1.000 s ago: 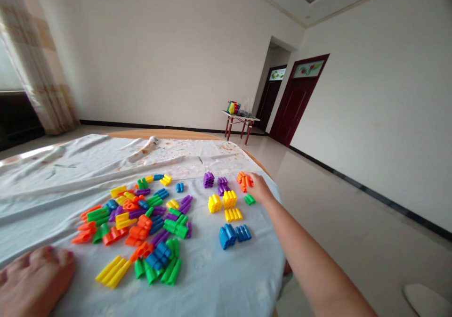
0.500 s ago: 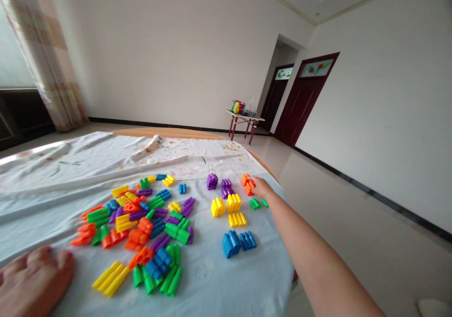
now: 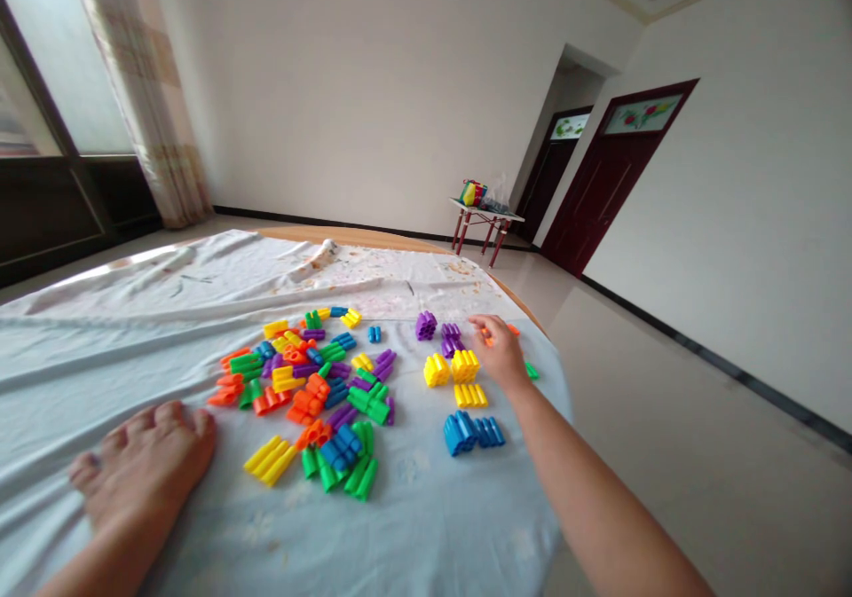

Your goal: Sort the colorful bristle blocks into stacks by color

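My left hand (image 3: 150, 455) lies palm down on the light blue cloth (image 3: 413, 526), fingers spread and holding nothing. Just to its right is a mixed heap of plastic tube-shaped building blocks, among them a yellow block (image 3: 270, 460), an orange block (image 3: 308, 400) and a green block (image 3: 361, 477). Across the table, my right hand (image 3: 499, 349) curls its fingers around an orange block (image 3: 488, 337), mostly hidden by them. Another bit of orange (image 3: 513, 330) shows behind that hand, and a green block (image 3: 531, 371) sits beside its wrist. Left of it stand purple blocks (image 3: 426, 325) and yellow blocks (image 3: 464, 366).
Blue blocks (image 3: 461, 433) are grouped near the right side of the table. A patterned white cloth (image 3: 379, 269) covers the far part. Beyond, a small folding table (image 3: 489, 214) carries a colourful bag. The round table's right edge falls off close to my right forearm.
The view has shifted, so the table appears farther right and more of my left arm shows. My right hand now covers most of the orange blocks that were plainly visible at its fingertips.
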Motion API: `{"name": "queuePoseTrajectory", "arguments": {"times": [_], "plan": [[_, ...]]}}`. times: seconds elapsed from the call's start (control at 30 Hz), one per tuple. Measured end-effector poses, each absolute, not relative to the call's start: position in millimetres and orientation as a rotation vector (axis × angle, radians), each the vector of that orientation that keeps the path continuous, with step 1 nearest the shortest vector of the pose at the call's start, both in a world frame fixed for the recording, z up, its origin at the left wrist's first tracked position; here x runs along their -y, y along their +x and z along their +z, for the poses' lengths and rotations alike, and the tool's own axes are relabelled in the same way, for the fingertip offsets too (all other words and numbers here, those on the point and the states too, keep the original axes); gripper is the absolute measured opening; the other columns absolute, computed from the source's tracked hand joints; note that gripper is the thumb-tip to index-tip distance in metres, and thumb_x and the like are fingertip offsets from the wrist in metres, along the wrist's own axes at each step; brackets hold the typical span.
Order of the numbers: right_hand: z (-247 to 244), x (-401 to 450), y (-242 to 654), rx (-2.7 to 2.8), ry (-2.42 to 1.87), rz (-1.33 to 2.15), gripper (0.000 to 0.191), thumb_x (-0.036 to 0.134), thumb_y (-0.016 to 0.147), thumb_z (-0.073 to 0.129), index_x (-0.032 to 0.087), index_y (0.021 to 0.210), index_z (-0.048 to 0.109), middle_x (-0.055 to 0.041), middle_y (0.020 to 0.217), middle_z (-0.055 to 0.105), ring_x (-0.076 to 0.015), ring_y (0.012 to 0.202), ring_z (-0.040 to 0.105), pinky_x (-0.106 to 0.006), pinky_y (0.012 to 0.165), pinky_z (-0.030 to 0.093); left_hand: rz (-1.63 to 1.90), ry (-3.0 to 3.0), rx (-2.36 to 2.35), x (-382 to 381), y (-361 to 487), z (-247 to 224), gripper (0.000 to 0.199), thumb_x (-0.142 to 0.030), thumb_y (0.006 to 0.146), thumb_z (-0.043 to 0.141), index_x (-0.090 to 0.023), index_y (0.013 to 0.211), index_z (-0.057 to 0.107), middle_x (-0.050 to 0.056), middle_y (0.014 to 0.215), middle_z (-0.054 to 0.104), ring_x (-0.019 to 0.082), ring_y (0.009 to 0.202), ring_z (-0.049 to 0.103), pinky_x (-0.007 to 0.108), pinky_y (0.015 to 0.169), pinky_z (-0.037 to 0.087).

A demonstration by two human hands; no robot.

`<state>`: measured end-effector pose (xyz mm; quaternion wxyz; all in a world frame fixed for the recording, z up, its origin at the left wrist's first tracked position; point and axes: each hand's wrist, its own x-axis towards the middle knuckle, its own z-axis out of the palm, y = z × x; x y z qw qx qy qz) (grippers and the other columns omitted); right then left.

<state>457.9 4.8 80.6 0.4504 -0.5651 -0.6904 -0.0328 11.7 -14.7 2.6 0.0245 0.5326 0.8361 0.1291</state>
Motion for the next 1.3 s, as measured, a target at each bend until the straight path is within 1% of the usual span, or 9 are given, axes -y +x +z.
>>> {"name": "queuePoseTrajectory", "arguments": {"times": [0.07, 0.17, 0.33, 0.47, 0.63, 0.83, 0.93, 1.03, 1.3], "plan": [[82, 16, 416, 1.784, -1.252, 0.045, 0.027, 0.012, 0.082, 0.045, 0.019, 0.1, 0.063, -0.0066, 0.099, 0.065, -0.0168, 0.092, 0.059, -0.03, 0.081, 0.049, 0.373, 1.593, -2.65, 18, 20, 12, 0.058, -0.048, 0.086, 0.011, -0.014, 0.114, 0.048, 0.017, 0.13, 0.044, 0.034, 0.122, 0.035, 0.053, 0.102, 0.021], [72, 41, 360, 1.941, -1.18, 0.229, 0.025, 0.012, 0.081, 0.049, 0.018, 0.102, 0.063, -0.0051, 0.096, 0.066, -0.0145, 0.085, 0.059, -0.027, 0.079, 0.049, 0.354, 1.579, -2.673, 19, 23, 15, 0.059, -0.048, 0.086, 0.01, -0.014, 0.118, 0.048, 0.016, 0.132, 0.044, 0.032, 0.123, 0.034, 0.052, 0.102, 0.023], [45, 48, 317, 2.136, -1.484, 0.169, 0.029, 0.015, 0.079, 0.055, 0.016, 0.108, 0.062, -0.0089, 0.1, 0.065, -0.0217, 0.099, 0.056, -0.034, 0.09, 0.044, 0.4, 1.585, -2.661, 19, 24, 14, 0.06, -0.049, 0.086, 0.013, -0.014, 0.119, 0.049, 0.017, 0.133, 0.043, 0.033, 0.124, 0.034, 0.053, 0.102, 0.023], [32, 44, 313, 2.216, -1.652, 0.17, 0.033, 0.016, 0.078, 0.057, 0.017, 0.11, 0.062, -0.0097, 0.1, 0.063, -0.023, 0.101, 0.055, -0.035, 0.091, 0.043, 0.451, 1.586, -2.656, 20, 24, 14, 0.059, -0.048, 0.086, 0.016, -0.012, 0.118, 0.05, 0.017, 0.133, 0.044, 0.034, 0.124, 0.034, 0.054, 0.102, 0.022], [31, 50, 311, 2.231, -1.594, 0.216, 0.038, 0.013, 0.075, 0.054, 0.02, 0.111, 0.063, -0.0079, 0.099, 0.059, -0.0207, 0.101, 0.053, -0.031, 0.092, 0.042, 0.512, 1.601, -2.646, 19, 24, 12, 0.055, -0.047, 0.086, 0.021, -0.013, 0.116, 0.052, 0.017, 0.132, 0.046, 0.034, 0.123, 0.035, 0.056, 0.102, 0.021], [37, 59, 312, 2.19, -1.603, 0.181, 0.046, 0.011, 0.077, 0.052, 0.023, 0.121, 0.058, -0.0079, 0.1, 0.056, -0.0205, 0.101, 0.052, -0.032, 0.092, 0.042, 0.506, 1.591, -2.64, 21, 25, 13, 0.06, -0.049, 0.086, 0.014, -0.013, 0.118, 0.05, 0.017, 0.134, 0.043, 0.033, 0.125, 0.032, 0.056, 0.103, 0.02], [39, 67, 319, 2.242, -1.666, 0.193, 0.042, 0.013, 0.076, 0.056, 0.022, 0.118, 0.059, -0.0085, 0.103, 0.056, -0.022, 0.104, 0.051, -0.034, 0.094, 0.041, 0.504, 1.591, -2.638, 22, 25, 13, 0.06, -0.049, 0.087, 0.013, -0.013, 0.117, 0.051, 0.017, 0.134, 0.044, 0.033, 0.125, 0.032, 0.056, 0.104, 0.019], [43, 76, 330, 2.375, -1.632, 0.353, 0.045, 0.019, 0.073, 0.062, 0.022, 0.118, 0.058, -0.0072, 0.103, 0.056, -0.0215, 0.104, 0.052, -0.032, 0.093, 0.042, 0.517, 1.596, -2.629, 22, 25, 13, 0.059, -0.049, 0.086, 0.017, -0.012, 0.116, 0.052, 0.018, 0.133, 0.044, 0.034, 0.124, 0.033, 0.056, 0.103, 0.019], [48, 79, 344, 2.506, -1.39, 0.47, 0.056, 0.006, 0.071, 0.052, 0.021, 0.125, 0.053, -0.0061, 0.122, 0.054, -0.019, 0.117, 0.045, -0.031, 0.102, 0.034, 0.48, 1.607, -2.625, 22, 26, 17, 0.058, -0.048, 0.086, 0.018, -0.011, 0.115, 0.052, 0.019, 0.131, 0.045, 0.034, 0.122, 0.035, 0.055, 0.102, 0.021]]}}
